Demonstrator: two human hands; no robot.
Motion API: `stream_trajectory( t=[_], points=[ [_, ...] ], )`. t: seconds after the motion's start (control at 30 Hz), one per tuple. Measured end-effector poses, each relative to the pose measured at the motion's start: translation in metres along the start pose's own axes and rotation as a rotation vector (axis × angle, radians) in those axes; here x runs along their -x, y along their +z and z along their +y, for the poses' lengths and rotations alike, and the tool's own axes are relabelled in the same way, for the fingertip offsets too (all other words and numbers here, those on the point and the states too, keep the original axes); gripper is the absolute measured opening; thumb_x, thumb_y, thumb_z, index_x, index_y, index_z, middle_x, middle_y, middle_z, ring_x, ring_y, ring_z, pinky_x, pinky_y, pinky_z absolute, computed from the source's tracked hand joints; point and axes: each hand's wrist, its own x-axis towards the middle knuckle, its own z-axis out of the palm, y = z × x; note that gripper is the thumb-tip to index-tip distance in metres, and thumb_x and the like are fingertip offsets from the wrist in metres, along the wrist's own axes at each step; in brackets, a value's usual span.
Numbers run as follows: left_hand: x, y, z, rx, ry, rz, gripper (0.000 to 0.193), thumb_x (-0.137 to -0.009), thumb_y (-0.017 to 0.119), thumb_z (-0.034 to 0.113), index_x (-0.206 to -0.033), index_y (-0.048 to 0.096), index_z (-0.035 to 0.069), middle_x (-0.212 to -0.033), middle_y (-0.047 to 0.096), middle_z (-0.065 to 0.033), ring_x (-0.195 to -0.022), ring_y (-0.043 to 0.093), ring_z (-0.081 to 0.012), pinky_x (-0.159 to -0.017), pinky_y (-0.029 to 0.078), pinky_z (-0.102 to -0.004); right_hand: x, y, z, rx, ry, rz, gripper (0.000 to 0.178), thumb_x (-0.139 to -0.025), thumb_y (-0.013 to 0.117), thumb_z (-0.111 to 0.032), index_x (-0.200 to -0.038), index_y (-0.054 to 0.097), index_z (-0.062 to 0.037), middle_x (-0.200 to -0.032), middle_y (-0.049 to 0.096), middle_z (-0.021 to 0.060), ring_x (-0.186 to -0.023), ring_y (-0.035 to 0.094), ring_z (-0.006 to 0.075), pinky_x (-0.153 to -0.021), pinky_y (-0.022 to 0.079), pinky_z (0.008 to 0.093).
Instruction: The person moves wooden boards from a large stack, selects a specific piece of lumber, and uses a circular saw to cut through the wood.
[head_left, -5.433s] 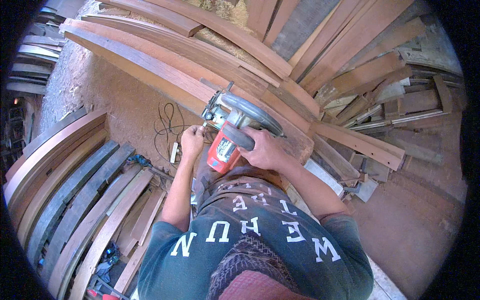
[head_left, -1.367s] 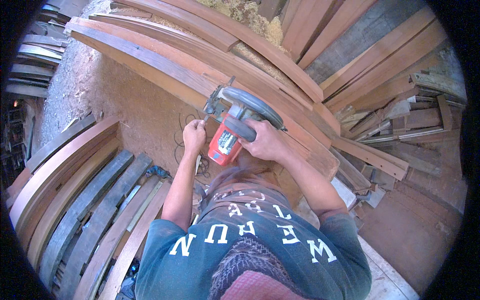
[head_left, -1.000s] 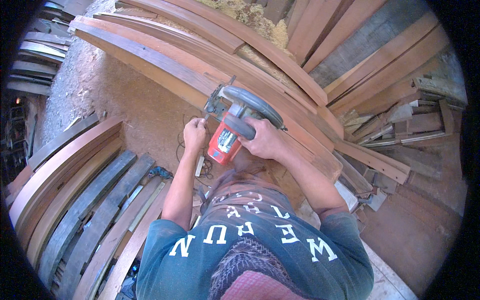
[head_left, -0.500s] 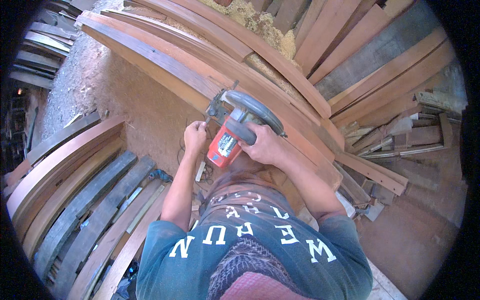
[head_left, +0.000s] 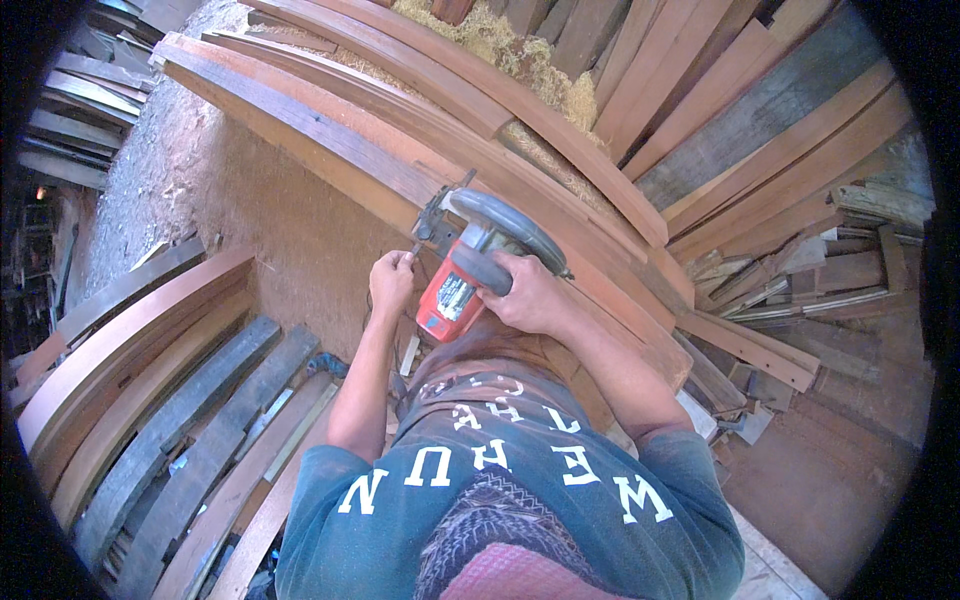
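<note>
Btwn both hands, red circ. saw [head_left: 452, 300] sits over long timber [head_left: 350, 155]. R hand [head_left: 530, 295] closed round its dark handle [head_left: 482, 270]; L hand [head_left: 392, 282] pinched nearly shut on thin rod [head_left: 416, 249] by saw's base. Curved beams [head_left: 150, 325] well L of L hand.

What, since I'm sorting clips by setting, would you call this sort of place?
Probably a woodworking shop: the right hand grips what looks like a circular saw, curved timber pieces fill the lower left, and what look like pale shavings lie among long boards.
</note>
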Motion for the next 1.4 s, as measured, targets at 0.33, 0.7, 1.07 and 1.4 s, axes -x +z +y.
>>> stream_trajectory(
  t=[0.33,0.7,1.07,1.4],
  points=[
    [0.0020,-0.0035,0.0035,0.057,0.041,-0.004,0.026,-0.098,0.061,0.023,-0.096,0.075,0.001,-0.078,0.073,-0.0098,-0.071,0.067,-0.0178,-0.069,0.051,-0.0339,0.0015,0.0013,0.0000,0.032,0.025,0.004,0.030,-0.083,0.072,-0.017,-0.109,0.068,-0.0015,-0.096,0.070,0.0287,-0.096,0.068,0.0468,-0.083,0.054,0.0501],
    [0.0001,-0.0024,-0.0011,0.031,-0.039,-0.008,0.026,-0.097,0.063,0.026,-0.101,0.076,0.003,-0.090,0.076,-0.0170,-0.085,0.073,-0.0262,-0.081,0.053,-0.0383,0.0010,0.0029,0.0021,0.004,-0.010,-0.004,0.027,-0.084,0.072,-0.017,-0.107,0.068,-0.0029,-0.097,0.070,0.0287,-0.096,0.068,0.0466,-0.081,0.053,0.0513],
    [-0.0025,-0.0051,0.0030,0.002,0.012,-0.004,0.027,-0.097,0.062,0.025,-0.096,0.077,0.002,-0.087,0.076,-0.0167,-0.084,0.073,-0.0256,-0.080,0.053,-0.0385,0.0016,0.0022,0.0016,0.030,0.032,-0.018,0.031,-0.084,0.072,-0.014,-0.112,0.067,-0.0027,-0.098,0.071,0.0250,-0.094,0.070,0.0410,-0.084,0.053,0.0463],
    [0.0014,-0.0035,0.0042,0.044,0.054,0.030,0.025,-0.098,0.062,0.021,-0.098,0.076,0.000,-0.090,0.077,-0.0140,-0.083,0.072,-0.0210,-0.079,0.054,-0.0360,0.0024,0.0045,0.0077,0.026,-0.029,0.013,0.030,-0.084,0.073,-0.015,-0.111,0.066,-0.0025,-0.095,0.070,0.0264,-0.092,0.069,0.0442,-0.081,0.053,0.0468]
  ],
)
